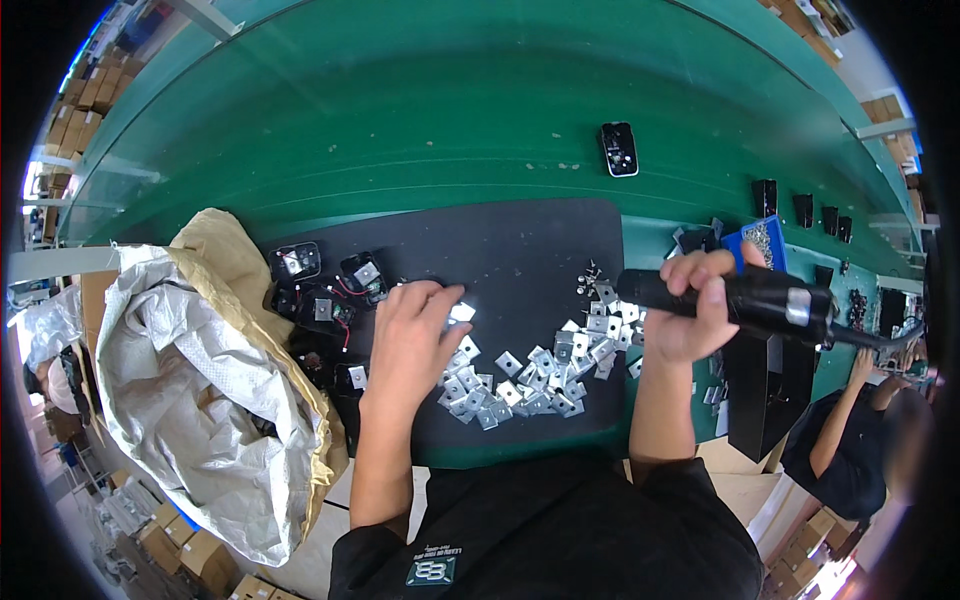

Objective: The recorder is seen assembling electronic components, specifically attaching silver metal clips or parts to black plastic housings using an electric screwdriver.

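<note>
Black sleeves, worker at green bench (420, 120): left hand (415, 335) flat, fingers loose, pinning a plate (461, 312) on black mat (520, 250) w/ plate pile (530, 385) beside; right hand (690, 310) clenched round driver (745, 298), held level above, ready; sack (190, 390) at left

Even, bright overhead light; soft glare streaks on the green table (420, 120) and a bright glint on the metal plates (530, 375). Strong fisheye bending with black vignette corners. Rim detail blurred; centre sharp, shadows faint.
</note>
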`<state>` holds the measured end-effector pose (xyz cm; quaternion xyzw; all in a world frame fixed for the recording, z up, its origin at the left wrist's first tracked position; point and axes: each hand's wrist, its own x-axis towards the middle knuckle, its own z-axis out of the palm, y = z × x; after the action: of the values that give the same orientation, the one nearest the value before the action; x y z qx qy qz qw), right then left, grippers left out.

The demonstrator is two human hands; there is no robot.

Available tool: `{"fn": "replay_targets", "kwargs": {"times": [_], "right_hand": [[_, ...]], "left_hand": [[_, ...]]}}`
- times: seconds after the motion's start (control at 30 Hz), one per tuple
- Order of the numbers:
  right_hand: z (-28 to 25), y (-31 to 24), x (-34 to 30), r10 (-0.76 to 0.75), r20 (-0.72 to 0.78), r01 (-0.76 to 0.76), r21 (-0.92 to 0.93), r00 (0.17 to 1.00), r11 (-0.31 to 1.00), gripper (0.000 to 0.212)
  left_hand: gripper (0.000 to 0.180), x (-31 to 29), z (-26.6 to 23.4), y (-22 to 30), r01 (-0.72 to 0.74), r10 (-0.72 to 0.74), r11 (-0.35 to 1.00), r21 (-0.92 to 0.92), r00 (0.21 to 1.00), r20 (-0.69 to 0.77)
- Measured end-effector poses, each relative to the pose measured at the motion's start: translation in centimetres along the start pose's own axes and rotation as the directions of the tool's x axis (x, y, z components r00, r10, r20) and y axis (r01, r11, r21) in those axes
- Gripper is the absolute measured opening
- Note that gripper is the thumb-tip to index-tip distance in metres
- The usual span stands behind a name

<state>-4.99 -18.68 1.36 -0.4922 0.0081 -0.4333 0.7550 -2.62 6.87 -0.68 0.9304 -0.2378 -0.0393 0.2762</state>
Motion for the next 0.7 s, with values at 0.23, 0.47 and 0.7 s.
{"fn": "replay_targets", "kwargs": {"times": [0.23, 0.47, 0.7], "right_hand": [[-1.2, 3.2, 0.0, -0.029, 0.02, 0.032, -0.173, 0.999, 0.984, 0.05], [-0.3, 1.2, 1.1, -0.064, 0.001, 0.064, -0.111, 0.998, 0.992, 0.05], [0.3, -1.9, 2.6, 0.054, 0.063, -0.064, 0.17, 0.997, 0.983, 0.061]], "left_hand": [[0.027, 0.8, 0.5, 0.2, -0.042, 0.041, 0.999, -0.015, 0.999, -0.019], [0.017, 1.6, 1.5, 0.5, 0.011, -0.032, 0.977, -0.212, 0.995, -0.094], [0.016, 5.2, 1.8, 3.1, 0.092, -0.12, 0.906, -0.414, 0.992, -0.043]]}}
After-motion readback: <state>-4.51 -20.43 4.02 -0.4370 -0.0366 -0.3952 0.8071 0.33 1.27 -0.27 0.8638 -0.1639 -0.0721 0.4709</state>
